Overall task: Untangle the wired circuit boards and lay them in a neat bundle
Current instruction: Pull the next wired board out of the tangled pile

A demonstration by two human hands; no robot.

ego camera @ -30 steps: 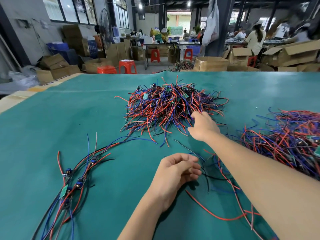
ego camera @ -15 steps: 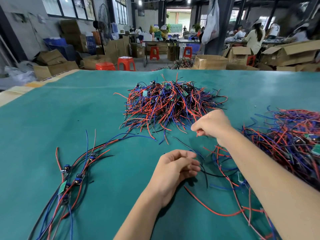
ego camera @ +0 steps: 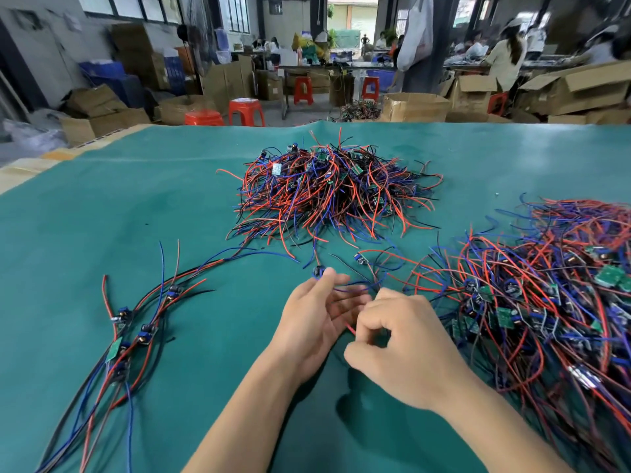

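Head view. Both hands work at lower centre of the frame over the green table cover (ego camera: 102,233). Left hand (ego camera: 314,322): palm up, fingers mostly straight, thumb and forefinger tips meeting on a small blue-capped board (ego camera: 319,271) at its upper edge; a blue lead runs across the fingers. Right hand (ego camera: 399,343): fingers curled, thumb and forefinger pinching a red wire (ego camera: 350,327) that shows between the two hands.

Task items: the large tangled heap (ego camera: 334,189) sits at upper centre; a second heap (ego camera: 553,302) fills the right side; the sorted bundle (ego camera: 129,332), boards roughly in line with leads trailing both ways, lies at lower left. One loose board (ego camera: 358,259) lies just above the hands.

Step in hand, by my reading: freeing one wired board from stray leads of the right heap.
- Keep the board steady in the left hand; let the right hand draw the lead along its own length, not sideways.
- If a lead catches, stop and follow it back to the crossing; a hard tug could strain the solder joint.
- Straighten all leads before laying the board with the bundle, same orientation as the others.

Not resolved:
- Whether the red wire belongs to the held board; the right hand covers the junction.
- The right heap is cut off by the frame edge and motion-blurred.
- Bundle's lower ends run out of the frame.
- Board count in the heaps: cannot tell.
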